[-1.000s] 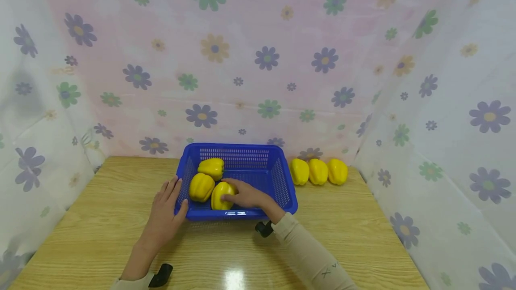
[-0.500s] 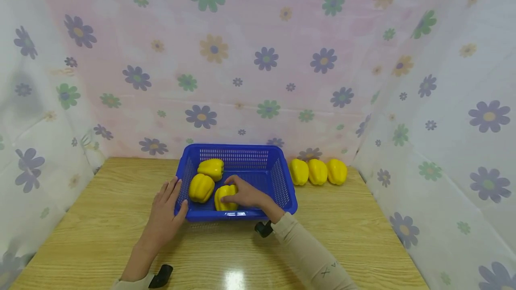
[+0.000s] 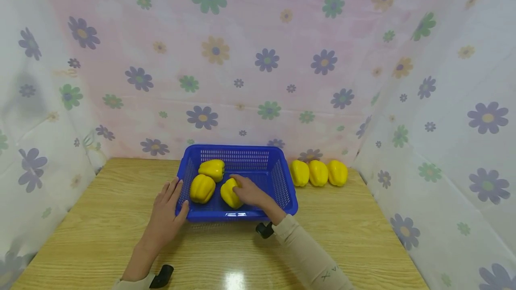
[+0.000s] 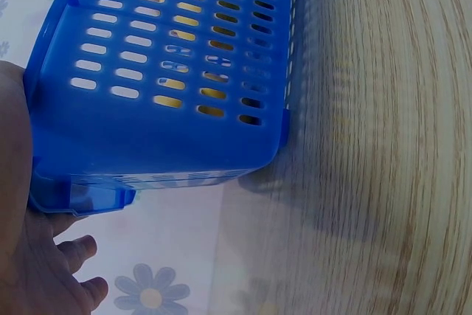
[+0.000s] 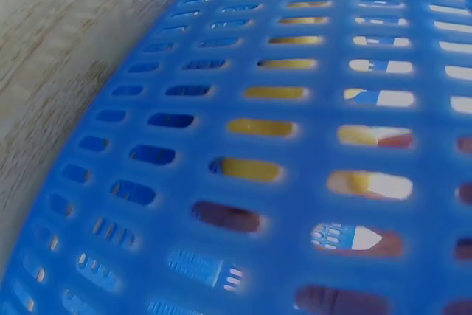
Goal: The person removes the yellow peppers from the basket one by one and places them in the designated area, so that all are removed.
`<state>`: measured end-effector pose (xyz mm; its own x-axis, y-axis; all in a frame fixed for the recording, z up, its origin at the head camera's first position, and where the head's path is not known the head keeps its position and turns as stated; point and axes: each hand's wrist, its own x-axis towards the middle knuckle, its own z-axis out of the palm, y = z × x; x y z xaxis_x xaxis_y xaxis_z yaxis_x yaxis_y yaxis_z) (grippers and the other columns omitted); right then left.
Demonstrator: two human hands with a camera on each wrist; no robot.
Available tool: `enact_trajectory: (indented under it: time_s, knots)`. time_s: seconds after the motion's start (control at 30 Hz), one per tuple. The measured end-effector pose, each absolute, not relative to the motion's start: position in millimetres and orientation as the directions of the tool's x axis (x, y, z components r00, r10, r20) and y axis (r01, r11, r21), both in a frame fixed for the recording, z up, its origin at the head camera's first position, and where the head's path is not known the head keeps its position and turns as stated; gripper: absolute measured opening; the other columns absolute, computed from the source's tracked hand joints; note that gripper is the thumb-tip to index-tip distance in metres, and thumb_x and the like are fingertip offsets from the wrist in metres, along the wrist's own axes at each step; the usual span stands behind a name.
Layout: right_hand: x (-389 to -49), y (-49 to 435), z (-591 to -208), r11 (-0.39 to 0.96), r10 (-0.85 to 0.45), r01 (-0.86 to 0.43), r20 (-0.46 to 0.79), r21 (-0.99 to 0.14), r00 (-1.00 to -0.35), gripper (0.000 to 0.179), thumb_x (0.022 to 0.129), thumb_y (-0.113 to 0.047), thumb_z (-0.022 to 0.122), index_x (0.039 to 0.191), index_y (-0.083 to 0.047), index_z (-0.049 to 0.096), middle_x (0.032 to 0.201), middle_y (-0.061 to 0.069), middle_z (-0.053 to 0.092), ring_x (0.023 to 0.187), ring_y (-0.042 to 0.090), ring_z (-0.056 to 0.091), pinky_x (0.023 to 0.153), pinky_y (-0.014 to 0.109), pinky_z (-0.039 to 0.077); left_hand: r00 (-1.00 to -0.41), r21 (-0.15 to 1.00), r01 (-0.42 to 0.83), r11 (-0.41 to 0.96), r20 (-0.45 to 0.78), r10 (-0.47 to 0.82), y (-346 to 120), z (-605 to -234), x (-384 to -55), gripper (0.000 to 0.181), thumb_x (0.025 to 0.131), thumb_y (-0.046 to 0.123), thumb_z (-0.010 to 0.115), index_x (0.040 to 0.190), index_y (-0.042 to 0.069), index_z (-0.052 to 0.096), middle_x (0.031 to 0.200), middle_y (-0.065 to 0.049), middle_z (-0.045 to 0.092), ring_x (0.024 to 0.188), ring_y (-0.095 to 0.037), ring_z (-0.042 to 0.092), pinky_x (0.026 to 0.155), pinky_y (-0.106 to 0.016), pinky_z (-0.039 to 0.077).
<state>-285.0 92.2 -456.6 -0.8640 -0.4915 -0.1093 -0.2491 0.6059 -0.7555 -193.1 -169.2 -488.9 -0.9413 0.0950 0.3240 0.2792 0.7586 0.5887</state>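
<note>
Front pepper (image 3: 230, 194) had shifted right and slightly back inside the blue basket (image 3: 258, 213), tilted now, with a wider gap to the left pepper (image 3: 202, 188). Right hand (image 3: 251, 192) pinched its right side, probably because that arm reached in over the front rim. Couldn't tell if it touched the basket floor. Left hand (image 3: 163, 209) lay spread on the left rim, unchanged, presumably steadying. Back pepper (image 3: 211, 170) hadn't moved, nor had three peppers (image 3: 318, 173) lined up on the surface (image 3: 217, 252), right of the basket.
</note>
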Motion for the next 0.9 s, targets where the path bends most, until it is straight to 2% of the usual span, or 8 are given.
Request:
enact_trajectory:
  time_s: [0.1,0.13,0.2,0.27,0.33,0.5,0.7,0.9]
  knots:
    - [-285.3,93.8,-457.1,0.607,-0.474,-0.225,-0.121,-0.762,-0.872,0.056,0.102,-0.011,0.038,0.158,-0.002,0.034,0.137,0.023,0.055,0.067,0.018,0.045,0.085,0.043,0.047,-0.940,0.587,0.282,0.759,0.328,0.095,-168.8,-488.3,-192.4,0.063,0.103,0.019,0.054,0.155,-0.008,0.033,0.163,-0.029,0.025,0.150,-0.053,0.016,0.116,-0.073,0.015]
    - [-285.1,94.4,-457.3,0.611,-0.468,-0.215,-0.129,-0.762,-0.874,0.056,0.104,-0.013,0.037,0.159,-0.003,0.033,0.140,0.023,0.054,0.070,0.020,0.049,0.089,0.044,0.048,-0.940,0.587,0.282,0.759,0.328,0.095,-168.6,-488.0,-192.2,0.063,0.103,0.019,0.054,0.155,-0.008,0.033,0.163,-0.029,0.025,0.150,-0.053,0.016,0.116,-0.073,0.015]
    - [-285.3,95.4,-457.8,0.622,-0.464,-0.207,-0.142,-0.755,-0.874,0.055,0.107,-0.020,0.038,0.159,-0.003,0.032,0.153,0.019,0.045,0.098,0.026,0.061,0.105,0.046,0.044,-0.940,0.590,0.282,0.757,0.328,0.095,-168.4,-487.4,-192.0,0.063,0.103,0.019,0.054,0.155,-0.008,0.033,0.163,-0.029,0.025,0.150,-0.053,0.016,0.116,-0.073,0.015]
    - [-284.4,96.3,-457.6,0.627,-0.473,-0.196,-0.168,-0.754,-0.865,0.057,0.108,-0.027,0.041,0.158,-0.001,0.031,0.156,0.021,0.042,0.126,0.034,0.055,0.114,0.052,0.039,-0.940,0.593,0.283,0.754,0.328,0.096,-168.3,-486.8,-191.9,0.063,0.103,0.019,0.054,0.155,-0.008,0.032,0.163,-0.029,0.025,0.150,-0.053,0.016,0.116,-0.074,0.015]
    - [-283.6,96.9,-457.2,0.633,-0.488,-0.190,-0.196,-0.751,-0.851,0.062,0.107,-0.032,0.047,0.157,0.002,0.032,0.156,0.022,0.042,0.141,0.037,0.044,0.117,0.054,0.036,-0.940,0.596,0.284,0.751,0.326,0.096,-168.3,-486.6,-191.9,0.063,0.103,0.019,0.054,0.155,-0.008,0.032,0.164,-0.029,0.024,0.150,-0.053,0.015,0.116,-0.074,0.014]
    - [-282.2,96.6,-455.6,0.639,-0.526,-0.201,-0.231,-0.743,-0.819,0.061,0.102,-0.028,0.061,0.152,0.001,0.041,0.144,0.021,0.054,0.130,0.036,0.053,0.110,0.052,0.044,-0.937,0.590,0.288,0.755,0.334,0.097,-168.7,-487.8,-192.4,0.063,0.103,0.019,0.054,0.155,-0.008,0.032,0.163,-0.029,0.025,0.150,-0.054,0.016,0.116,-0.074,0.015]
    - [-281.7,96.5,-455.9,0.578,-0.564,-0.139,-0.270,-0.804,-0.780,0.056,0.100,-0.023,0.066,0.148,-0.003,0.048,0.135,0.018,0.060,0.118,0.032,0.062,0.096,0.046,0.055,-0.937,0.589,0.288,0.755,0.337,0.095,-169.2,-488.7,-192.7,0.063,0.103,0.019,0.055,0.155,-0.008,0.033,0.163,-0.029,0.025,0.150,-0.054,0.017,0.116,-0.073,0.015]
    - [-281.6,96.8,-454.9,0.591,-0.614,-0.168,-0.305,-0.789,-0.728,0.057,0.104,-0.022,0.059,0.156,-0.011,0.040,0.148,0.015,0.051,0.130,0.033,0.055,0.104,0.049,0.049,-0.939,0.590,0.284,0.756,0.332,0.094,-169.3,-489.3,-192.6,0.063,0.103,0.020,0.054,0.156,-0.007,0.032,0.164,-0.028,0.025,0.150,-0.053,0.016,0.116,-0.073,0.015]
